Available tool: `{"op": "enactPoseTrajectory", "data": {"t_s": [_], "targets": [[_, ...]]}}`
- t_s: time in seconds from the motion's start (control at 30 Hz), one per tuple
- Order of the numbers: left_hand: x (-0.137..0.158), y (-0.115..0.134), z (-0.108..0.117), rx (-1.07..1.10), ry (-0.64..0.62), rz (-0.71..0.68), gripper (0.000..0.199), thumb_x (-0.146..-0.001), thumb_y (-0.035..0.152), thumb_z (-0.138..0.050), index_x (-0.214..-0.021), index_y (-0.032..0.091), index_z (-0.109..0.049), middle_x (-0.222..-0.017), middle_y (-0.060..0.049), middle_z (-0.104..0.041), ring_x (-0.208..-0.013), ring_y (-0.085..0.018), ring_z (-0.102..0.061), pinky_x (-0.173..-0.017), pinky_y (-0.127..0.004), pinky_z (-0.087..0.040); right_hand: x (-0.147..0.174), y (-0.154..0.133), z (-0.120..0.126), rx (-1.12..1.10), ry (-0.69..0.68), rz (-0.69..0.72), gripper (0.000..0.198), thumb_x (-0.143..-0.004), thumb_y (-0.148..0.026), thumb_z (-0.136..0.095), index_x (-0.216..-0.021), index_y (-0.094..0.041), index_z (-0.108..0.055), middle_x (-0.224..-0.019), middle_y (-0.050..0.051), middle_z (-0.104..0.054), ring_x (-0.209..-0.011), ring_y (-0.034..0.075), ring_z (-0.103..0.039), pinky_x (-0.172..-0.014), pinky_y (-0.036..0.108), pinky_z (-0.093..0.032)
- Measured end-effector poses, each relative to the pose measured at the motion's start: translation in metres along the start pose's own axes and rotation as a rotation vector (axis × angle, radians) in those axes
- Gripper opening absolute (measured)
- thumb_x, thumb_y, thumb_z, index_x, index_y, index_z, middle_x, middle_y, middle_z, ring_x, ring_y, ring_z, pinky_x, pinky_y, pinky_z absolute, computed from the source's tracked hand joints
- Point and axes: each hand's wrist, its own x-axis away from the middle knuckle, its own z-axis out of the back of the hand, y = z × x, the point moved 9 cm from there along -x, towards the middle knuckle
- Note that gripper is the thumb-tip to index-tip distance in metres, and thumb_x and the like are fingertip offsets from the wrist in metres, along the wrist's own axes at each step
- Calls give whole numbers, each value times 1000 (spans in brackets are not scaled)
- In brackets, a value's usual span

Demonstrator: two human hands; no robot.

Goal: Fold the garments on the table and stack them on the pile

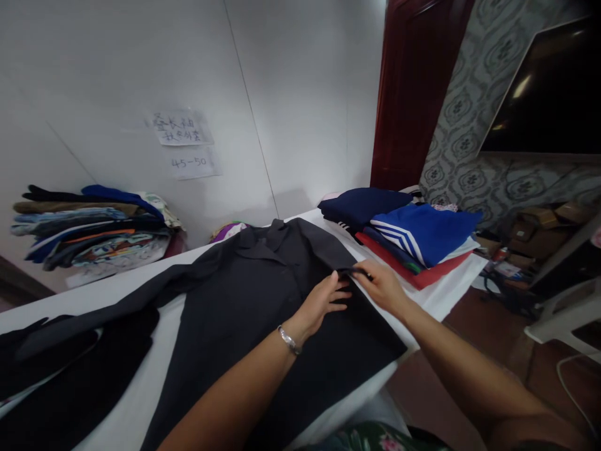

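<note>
Head view, right hand (381, 286) pinching coat (244, 291) near table edge (389, 371), left hand (320, 305), grip unclear

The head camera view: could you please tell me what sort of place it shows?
Probably a room in a home, set up as a workspace: a dark screen hangs against patterned wallpaper, and a white-covered table holds a spread dark jacket and a pile of clothes.

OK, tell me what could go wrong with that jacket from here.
The jacket has a sleeve overlapping dark clothes, so it might drag them along. The right hand, pinching fabric, is close to the right pile and could knock it. The hem lies near the table edge and might slip off.
</note>
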Motion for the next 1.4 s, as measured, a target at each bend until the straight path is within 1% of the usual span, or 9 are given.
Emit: {"op": "enactPoseTrajectory", "data": {"t_s": [0.1, 0.27, 0.4, 0.53, 0.73, 0.93, 1.13, 1.27, 1.4], "targets": [[-1, -2, -8, 237, 25, 17, 54, -75, 62, -64, -103, 16, -65, -110, -13, -66, -96, -23, -62, -81, -36, -50, 13, -30, -29, 31, -72, 118, 19, -92, -21, -46, -96, -21, -65, -91, 6, -67, -84, 17, -61, -73, 29, -49], [1, -9, 29, 318, 389, -33, 24, -63, 21, -78, -83, 15, -66, -84, -6, -71, -78, -19, -66, -70, -31, -52, 40, -45, -35, -147, -61, 260, 23, -93, -18, -45, -105, -22, -65, -104, 8, -69, -97, 18, -63, -84, 32, -51], [1, 20, 51, 357, 473, -117, 24, -65, 13, -72, -89, 15, -69, -88, -9, -74, -86, -23, -69, -77, -36, -55, 64, 20, -14, -148, 75, -88, 25, -92, -30, -49, -108, -23, -66, -108, 9, -69, -97, 21, -65, -81, 35, -54], [-8, 74, 64, 338, 473, -245, 24, -67, 10, -71, -90, 17, -68, -86, -5, -74, -82, -20, -69, -80, -34, -56, 103, 91, -28, -53, -108, -507, 45, -85, -43, -53, -123, -21, -61, -111, 10, -69, -89, 23, -67, -78, 37, -54], [-40, 137, 87, 366, 520, -275, 8, -77, 15, -68, -84, 16, -64, -79, -5, -70, -80, -18, -67, -78, -32, -55, 120, 111, -43, -156, -223, -675, 62, -78, -42, -59, -135, -18, -52, -110, 10, -69, -93, 25, -67, -83, 38, -53], [-50, 194, 134, 387, 589, -375, 12, -81, 24, -66, -79, 15, -58, -80, -9, -66, -80, -18, -63, -80, -34, -52, 91, 63, -42, -339, -243, -494, 61, -78, -29, -60, -137, -20, -50, -121, 9, -65, -105, 24, -63, -88, 40, -53], [-7, 236, 201, 452, 687, -505, 8, -85, 21, -55, -78, 18, -54, -69, -1, -59, -75, -14, -59, -90, -38, -49, 51, -33, -55, -299, -405, -213, 62, -77, -13, -55, -137, -28, -50, -123, 7, -64, -97, 20, -64, -82, 36, -55], [38, 244, 249, 492, 714, -557, 11, -87, 20, -46, -77, 21, -51, -69, 0, -58, -79, -15, -59, -94, -37, -47, 37, -93, -98, -302, -531, -29, 62, -75, -8, -54, -134, -29, -54, -120, 6, -65, -102, 20, -62, -90, 35, -51], [85, 228, 301, 513, 806, -562, 11, -88, 21, -42, -79, 19, -48, -74, 0, -57, -84, -16, -58, -95, -37, -45, 44, -121, -164, -302, -667, 31, 59, -73, -7, -56, -128, -27, -60, -105, 5, -68, -85, 16, -64, -74, 26, -52]]}}
